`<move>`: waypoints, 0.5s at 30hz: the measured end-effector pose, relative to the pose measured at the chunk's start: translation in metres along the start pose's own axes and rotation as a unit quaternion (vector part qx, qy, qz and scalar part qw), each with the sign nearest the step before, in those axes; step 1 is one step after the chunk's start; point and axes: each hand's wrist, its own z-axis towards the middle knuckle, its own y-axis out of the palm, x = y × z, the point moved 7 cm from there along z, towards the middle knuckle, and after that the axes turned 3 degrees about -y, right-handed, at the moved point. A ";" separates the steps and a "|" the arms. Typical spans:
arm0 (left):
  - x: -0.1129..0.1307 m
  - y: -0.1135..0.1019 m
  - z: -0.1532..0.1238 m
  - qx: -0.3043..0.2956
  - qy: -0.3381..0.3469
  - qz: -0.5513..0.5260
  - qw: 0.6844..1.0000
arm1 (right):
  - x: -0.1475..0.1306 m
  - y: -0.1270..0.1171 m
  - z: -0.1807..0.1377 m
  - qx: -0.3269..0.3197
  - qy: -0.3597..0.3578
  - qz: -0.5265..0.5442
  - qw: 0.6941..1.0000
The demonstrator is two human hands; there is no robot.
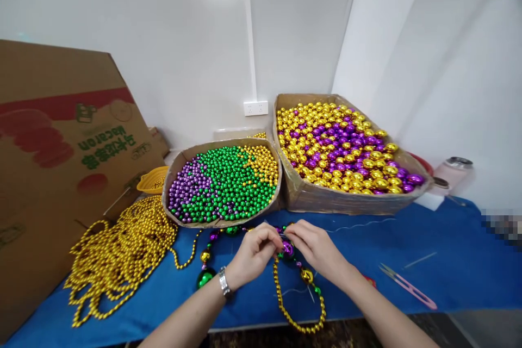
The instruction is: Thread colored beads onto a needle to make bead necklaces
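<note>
Nearest, the loop of small gold beads (300, 318) at the end of the half-strung necklace reaches the near edge of the blue tabletop (457, 266). A big green bead (205, 278) of the same strand lies just beside the left wrist. A little farther in, the left hand (253, 256) and the right hand (317, 250) meet at the middle of the tabletop. The fingers of both are pinched together on the purple bead (287, 249), which sits on the strand between them, with the fingertips nearly touching. The work looks like fine threading, so the grip is best kept right at the bead's hole, with one hand steadying the bead and the other feeding the line straight through. The rest of the strand should lie slack on the cloth, so its weight does not drag the bead off. The pink snips (408, 286) lie well to the right, within reach for trimming. A heap of gold bead strands (118, 255) sprawls at the left. Beyond the hands stands the box of small beads (223, 182) in green, purple and gold. To its right and farther back is the box of large beads (342, 147) in gold and purple, both against the white wall
</note>
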 end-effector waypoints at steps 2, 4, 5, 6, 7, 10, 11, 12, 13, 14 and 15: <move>0.006 0.000 -0.002 0.007 0.031 0.071 0.997 | -0.006 -0.002 -0.002 -0.010 -0.020 -0.038 0.999; 0.012 0.000 -0.005 0.020 0.062 0.135 0.989 | -0.012 -0.003 -0.004 -0.019 -0.030 -0.062 0.997; 0.015 0.000 -0.006 0.025 0.072 0.157 0.985 | -0.014 -0.004 -0.004 -0.023 -0.032 -0.068 0.997; 0.018 0.001 -0.008 0.028 0.079 0.170 0.982 | -0.017 -0.005 -0.004 -0.027 -0.032 -0.070 0.997; 0.020 0.002 -0.009 0.028 0.083 0.175 0.981 | -0.019 -0.006 -0.005 -0.028 -0.031 -0.068 0.997; 0.024 0.007 -0.011 0.013 0.080 0.156 0.984 | -0.025 -0.008 -0.004 -0.019 -0.024 -0.048 0.998; 0.024 0.009 -0.010 0.009 0.075 0.146 0.986 | -0.027 -0.008 -0.003 -0.014 -0.023 -0.042 0.999; 0.024 0.009 -0.009 0.012 0.069 0.136 0.988 | -0.029 -0.008 -0.003 -0.011 -0.025 -0.040 0.999; 0.023 0.009 -0.008 0.019 0.061 0.128 0.990 | -0.031 -0.007 -0.002 -0.011 -0.027 -0.040 0.999; 0.021 0.007 -0.006 0.029 0.054 0.122 0.991 | -0.032 -0.006 -0.002 -0.012 -0.030 -0.042 0.999; 0.019 0.006 -0.005 0.037 0.045 0.114 0.992 | -0.033 -0.006 -0.002 -0.015 -0.033 -0.044 0.998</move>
